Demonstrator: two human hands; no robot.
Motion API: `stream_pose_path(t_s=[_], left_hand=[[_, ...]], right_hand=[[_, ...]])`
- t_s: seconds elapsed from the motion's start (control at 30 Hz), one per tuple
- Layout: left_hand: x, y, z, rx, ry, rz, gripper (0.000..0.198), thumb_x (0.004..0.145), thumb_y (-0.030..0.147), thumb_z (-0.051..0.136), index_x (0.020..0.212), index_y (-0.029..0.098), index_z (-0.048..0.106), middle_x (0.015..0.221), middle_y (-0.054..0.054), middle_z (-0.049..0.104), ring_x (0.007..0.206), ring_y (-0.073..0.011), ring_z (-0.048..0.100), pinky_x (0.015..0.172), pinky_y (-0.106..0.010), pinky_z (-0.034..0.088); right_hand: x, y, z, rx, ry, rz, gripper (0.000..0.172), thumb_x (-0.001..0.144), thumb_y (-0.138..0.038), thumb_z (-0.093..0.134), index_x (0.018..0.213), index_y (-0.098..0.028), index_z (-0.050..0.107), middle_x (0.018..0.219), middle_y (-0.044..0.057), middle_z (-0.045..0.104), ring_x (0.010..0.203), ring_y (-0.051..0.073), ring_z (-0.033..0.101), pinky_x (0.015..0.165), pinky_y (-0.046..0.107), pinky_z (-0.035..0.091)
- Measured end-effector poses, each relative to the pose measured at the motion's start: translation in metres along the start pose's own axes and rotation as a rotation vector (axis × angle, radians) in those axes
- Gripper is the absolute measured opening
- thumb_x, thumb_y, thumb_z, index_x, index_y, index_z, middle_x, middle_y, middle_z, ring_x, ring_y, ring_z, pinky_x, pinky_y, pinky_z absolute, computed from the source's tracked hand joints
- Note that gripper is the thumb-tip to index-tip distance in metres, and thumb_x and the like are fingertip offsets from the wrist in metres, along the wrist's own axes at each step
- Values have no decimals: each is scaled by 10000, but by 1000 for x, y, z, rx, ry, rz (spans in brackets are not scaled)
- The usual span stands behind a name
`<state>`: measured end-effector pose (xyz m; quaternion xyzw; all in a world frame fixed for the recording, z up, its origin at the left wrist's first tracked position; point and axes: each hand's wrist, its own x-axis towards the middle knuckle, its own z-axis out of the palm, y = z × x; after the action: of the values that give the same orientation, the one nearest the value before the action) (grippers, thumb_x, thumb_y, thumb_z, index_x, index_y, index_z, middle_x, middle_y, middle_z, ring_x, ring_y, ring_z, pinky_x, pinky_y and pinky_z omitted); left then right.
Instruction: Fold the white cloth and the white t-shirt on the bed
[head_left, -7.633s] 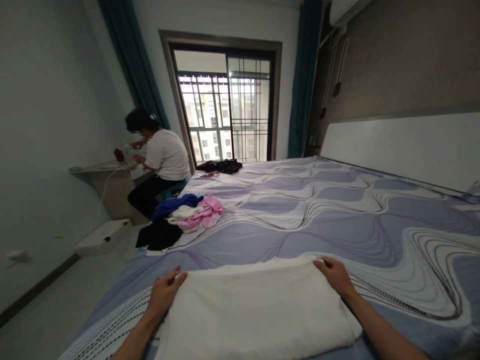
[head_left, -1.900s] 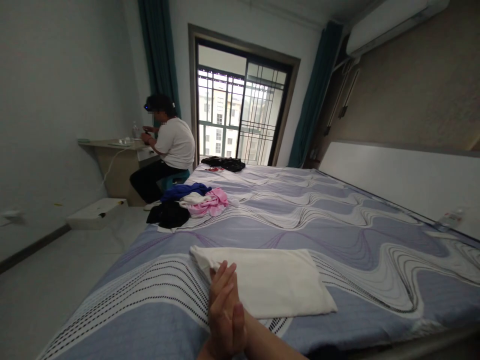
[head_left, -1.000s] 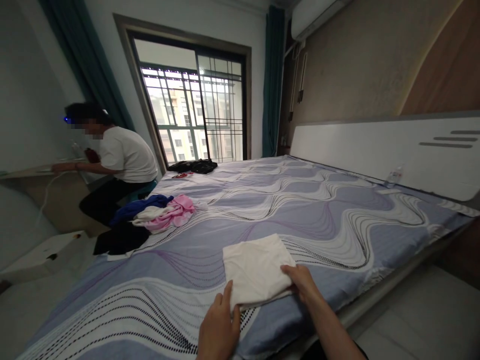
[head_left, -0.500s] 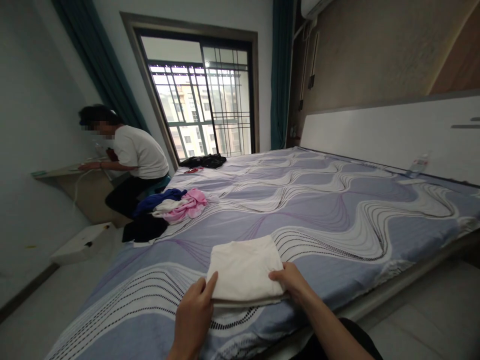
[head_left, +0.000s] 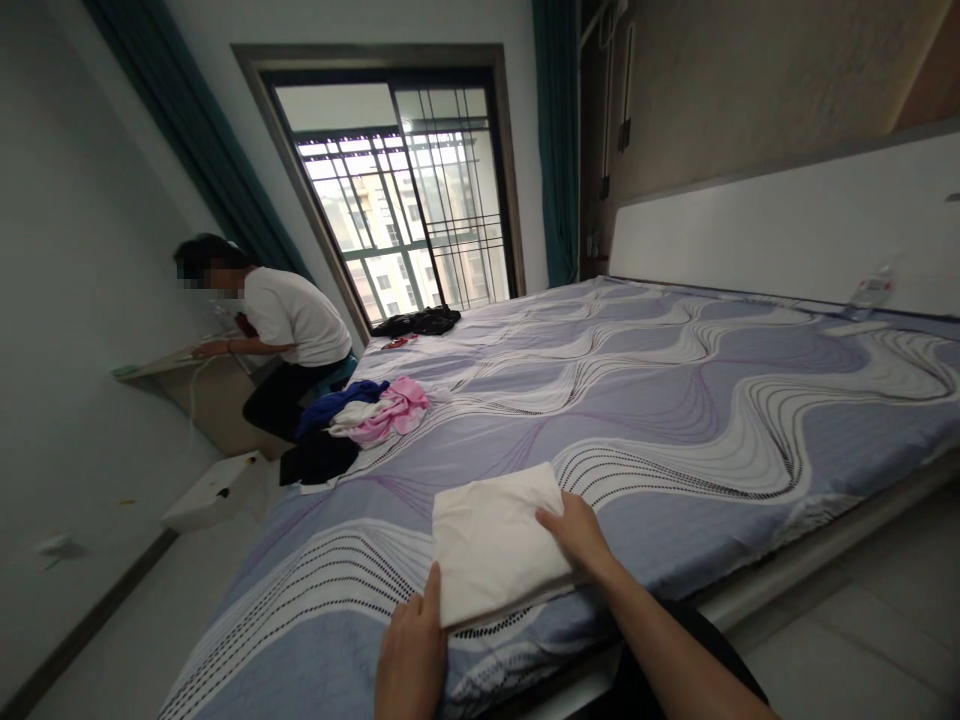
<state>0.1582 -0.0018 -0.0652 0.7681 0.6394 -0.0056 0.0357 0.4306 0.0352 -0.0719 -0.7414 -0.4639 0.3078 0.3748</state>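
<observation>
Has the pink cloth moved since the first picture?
No. Against the pattern on the bed, the pink cloth lies in the same spot; the camera view shifted.

near cloth (head_left: 495,550): off-wht | sheet (head_left: 637,400): blu-gry w/ wht wavy bands | curtains (head_left: 556,150): dk grn

White cloth (head_left: 499,540), folded into a compact, layered rectangle, faintly creased on top; it lies near the six-o'clock edge of the patterned bed (head_left: 637,400).

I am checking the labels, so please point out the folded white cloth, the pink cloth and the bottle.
Folded white cloth (head_left: 499,545), head view: middle of its top face.
Pink cloth (head_left: 401,407), head view: its crumpled upper surface.
Bottle (head_left: 871,292), head view: its body.
</observation>
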Motion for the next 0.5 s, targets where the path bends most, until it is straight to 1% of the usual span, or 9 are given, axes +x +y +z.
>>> stream_pose_path(t_s=[0.1, 0.23, 0.33, 0.4, 0.47, 0.5], left_hand=[[-3, 0, 0, -34, -15, 17, 549, 915, 112, 284, 1462, 95, 337, 1150, -161, 666, 1044, -239, 594, 918, -343, 428], [-3, -3, 2, -42, -43, -15, 540, 923, 160, 298, 1455, 80, 336, 1163, -172, 670, 1057, -246, 607, 916, -356, 440], [-3, -10, 7, -43, -35, -71, 536, 916, 178, 307, 1439, 73, 362, 1188, -166, 656, 1059, -252, 613, 915, -356, 454], [-3, -16, 10, -52, -5, -71, 540, 900, 173, 325, 1425, 62, 385, 1127, -164, 661, 1024, -256, 621, 916, -373, 467], [0, -21, 8, -100, 56, -13, 570, 839, 125, 386, 1403, 58, 423, 1086, -161, 652, 1021, -257, 619, 951, -398, 470], [3, -21, 6, -151, 109, 37, 599, 786, 87, 414, 1384, 72, 454, 1118, -159, 639, 1065, -255, 606, 990, -407, 460]], right_hand=[[-2, 6, -7, -61, 7, 5, 311, 741, -269, 674, 1026, -144, 688, 1047, 137, 720, 1015, 258, 638, 828, 292, 444], [-4, 13, -7, -136, -14, 30, 312, 720, -261, 697, 990, -104, 680, 1041, 174, 714, 986, 286, 645, 792, 308, 446], [-4, 15, -6, -157, -36, 22, 302, 733, -281, 697, 989, -121, 681, 1025, 146, 723, 963, 265, 657, 777, 289, 453], [-4, 14, -9, -168, -35, 22, 302, 744, -288, 687, 1003, -133, 680, 1025, 133, 723, 970, 266, 657, 789, 292, 458], [-5, 9, -13, -184, -8, 40, 410, 758, -293, 671, 1121, -106, 643, 1088, 165, 699, 1015, 300, 641, 823, 329, 460], [-8, 5, -14, -207, 34, 41, 497, 773, -287, 652, 1219, -77, 590, 1146, 193, 670, 1056, 320, 622, 852, 352, 455]])
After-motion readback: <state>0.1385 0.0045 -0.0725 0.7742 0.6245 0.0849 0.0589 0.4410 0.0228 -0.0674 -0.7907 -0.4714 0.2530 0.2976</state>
